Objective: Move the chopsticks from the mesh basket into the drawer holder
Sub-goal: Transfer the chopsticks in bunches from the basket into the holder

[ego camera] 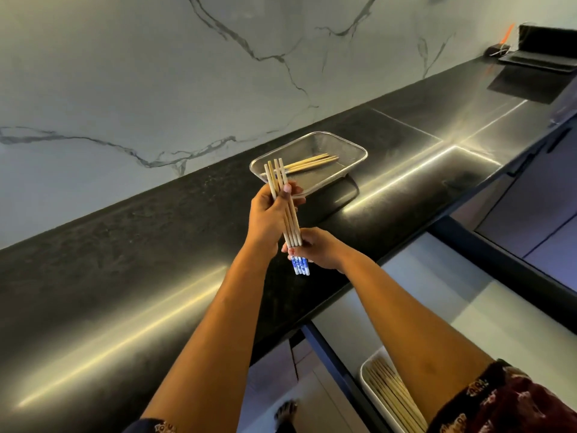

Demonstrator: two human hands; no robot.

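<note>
We are squaring blue-tipped bamboo chopsticks [288, 214]: left hand [268, 214] and right hand [318, 250] pinching them, steel mesh basket [349, 145] at one o'clock.

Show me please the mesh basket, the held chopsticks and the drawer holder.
mesh basket [359, 150]: head view, right rim.
held chopsticks [288, 215]: head view, middle of the bundle.
drawer holder [367, 368]: head view, white left rim.

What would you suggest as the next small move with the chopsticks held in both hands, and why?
Probably carry the bundle of chopsticks, gripped by the left hand and right hand, down to the white drawer holder, which already holds chopsticks. A few more still lie in the mesh basket.
</note>
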